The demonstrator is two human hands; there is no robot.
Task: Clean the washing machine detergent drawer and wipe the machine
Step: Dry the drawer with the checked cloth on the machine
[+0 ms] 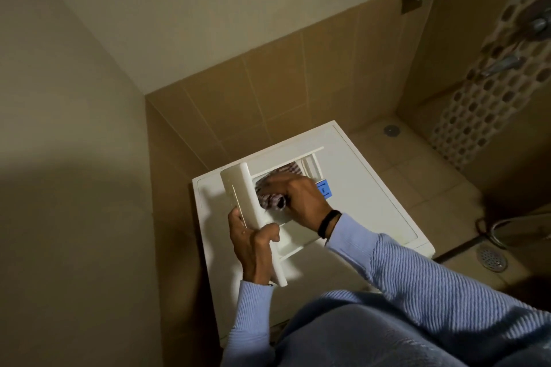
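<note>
white boxy plastic drawer (238, 197), striped cloth (272, 201) bunched in right grip (301, 199)

Floor drain (491, 258), wall tap (504, 64), tiled floor (417, 170).

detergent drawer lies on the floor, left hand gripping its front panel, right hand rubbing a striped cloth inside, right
No: head view shows the detergent drawer on top of the washing machine instead. The left hand gripping its front panel and right hand rubbing the striped cloth inside are correct.
</note>
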